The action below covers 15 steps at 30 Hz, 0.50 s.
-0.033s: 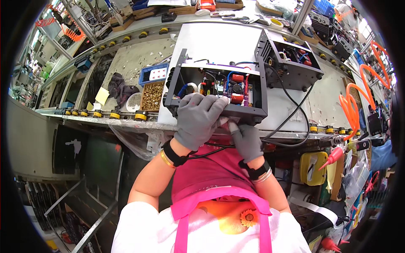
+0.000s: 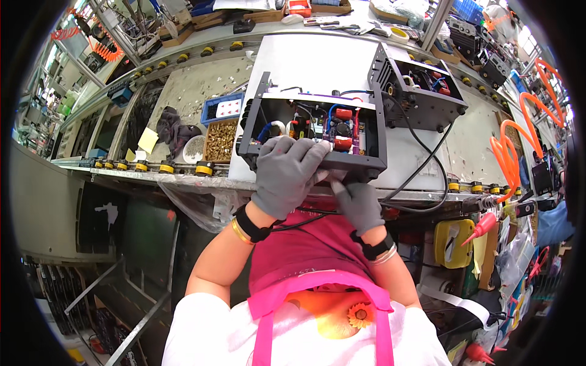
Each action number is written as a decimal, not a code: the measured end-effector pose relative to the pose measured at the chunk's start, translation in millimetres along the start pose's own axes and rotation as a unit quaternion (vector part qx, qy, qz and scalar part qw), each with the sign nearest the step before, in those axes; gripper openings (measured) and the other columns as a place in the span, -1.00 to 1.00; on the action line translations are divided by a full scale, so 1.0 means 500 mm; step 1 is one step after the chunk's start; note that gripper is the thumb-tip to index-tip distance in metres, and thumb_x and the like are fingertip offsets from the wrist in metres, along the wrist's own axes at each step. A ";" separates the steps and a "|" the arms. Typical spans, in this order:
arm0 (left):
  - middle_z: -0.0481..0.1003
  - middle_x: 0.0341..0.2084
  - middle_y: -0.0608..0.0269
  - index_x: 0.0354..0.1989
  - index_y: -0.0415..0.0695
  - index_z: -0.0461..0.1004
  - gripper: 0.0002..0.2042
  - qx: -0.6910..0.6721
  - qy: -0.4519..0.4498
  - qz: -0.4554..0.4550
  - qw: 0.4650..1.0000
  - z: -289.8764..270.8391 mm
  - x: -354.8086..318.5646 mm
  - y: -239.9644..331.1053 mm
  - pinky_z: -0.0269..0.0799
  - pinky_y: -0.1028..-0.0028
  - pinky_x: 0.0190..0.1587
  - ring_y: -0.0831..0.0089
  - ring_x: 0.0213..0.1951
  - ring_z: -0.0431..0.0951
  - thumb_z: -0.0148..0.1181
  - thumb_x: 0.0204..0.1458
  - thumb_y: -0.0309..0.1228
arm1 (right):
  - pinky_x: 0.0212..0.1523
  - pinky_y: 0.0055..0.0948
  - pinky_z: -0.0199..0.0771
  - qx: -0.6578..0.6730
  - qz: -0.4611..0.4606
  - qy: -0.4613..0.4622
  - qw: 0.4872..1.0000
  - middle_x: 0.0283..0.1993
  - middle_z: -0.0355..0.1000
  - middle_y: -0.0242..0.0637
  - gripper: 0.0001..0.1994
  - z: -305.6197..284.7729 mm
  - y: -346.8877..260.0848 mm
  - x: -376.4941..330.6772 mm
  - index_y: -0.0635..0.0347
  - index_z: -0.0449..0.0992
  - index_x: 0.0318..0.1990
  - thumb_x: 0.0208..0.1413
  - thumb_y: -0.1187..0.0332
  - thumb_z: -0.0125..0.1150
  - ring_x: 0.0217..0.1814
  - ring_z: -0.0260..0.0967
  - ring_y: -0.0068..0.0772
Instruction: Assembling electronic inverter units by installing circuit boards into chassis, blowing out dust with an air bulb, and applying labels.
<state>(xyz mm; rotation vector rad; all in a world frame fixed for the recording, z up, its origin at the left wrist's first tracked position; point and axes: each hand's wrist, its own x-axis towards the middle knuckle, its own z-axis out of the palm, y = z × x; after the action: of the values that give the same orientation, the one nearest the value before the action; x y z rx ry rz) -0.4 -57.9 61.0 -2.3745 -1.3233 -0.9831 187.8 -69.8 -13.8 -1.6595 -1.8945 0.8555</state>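
An open black metal chassis with a circuit board, red parts and coloured wires inside lies on a white board at the bench's near edge. My left hand, in a grey glove, lies over the chassis's front wall with its fingers curled on the rim. Just right of it my gloved right hand presses its fingertips against the outside of that front wall; what they pinch is hidden. A second open black box stands behind to the right, and a black cable runs from it past the bench edge.
Left of the chassis sit a tray of brass screws, a blue tray, a white bowl and a dark rag. Yellow rollers line the bench rail. Orange coiled hoses and a yellow box hang at right.
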 end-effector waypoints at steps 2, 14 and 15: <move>0.50 -0.36 0.37 -0.09 0.01 0.49 -0.54 -0.010 -0.015 -0.007 1.000 -0.004 0.000 -0.003 0.31 0.30 -0.16 0.33 -0.32 0.46 0.34 -0.28 -0.26 | -0.44 -0.28 0.34 0.017 -0.029 -0.004 0.999 -0.54 0.43 -0.10 -0.74 -0.028 -0.009 -0.014 0.28 0.57 -0.38 0.09 0.22 0.19 -0.49 0.41 -0.16; 0.46 -0.20 0.25 0.09 0.01 0.38 -0.41 -0.038 -0.117 -0.014 0.992 -0.051 0.006 -0.010 0.29 0.24 -0.03 0.21 -0.14 0.44 0.23 -0.28 -0.54 | -0.46 -0.48 0.44 0.253 -0.060 -0.150 0.954 -0.35 0.50 -0.17 -0.77 0.021 0.008 -0.009 0.25 0.54 -0.09 0.12 0.41 0.10 -0.55 0.43 -0.49; 0.45 -0.16 0.22 0.10 -0.01 0.37 -0.40 -0.061 -0.151 -0.017 0.986 -0.062 0.019 -0.004 0.30 0.23 -0.02 0.17 -0.11 0.44 0.24 -0.27 -0.51 | -0.42 -0.42 0.47 0.284 -0.034 -0.144 0.947 -0.37 0.51 -0.15 -0.77 0.010 0.009 -0.018 0.23 0.54 -0.10 0.10 0.39 0.12 -0.51 0.47 -0.40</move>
<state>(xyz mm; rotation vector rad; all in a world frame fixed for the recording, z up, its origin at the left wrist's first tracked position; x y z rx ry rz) -12.2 -66.5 89.9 -2.6868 -1.4471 -0.7526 188.6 -79.0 -20.2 -1.1563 -1.6418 1.5110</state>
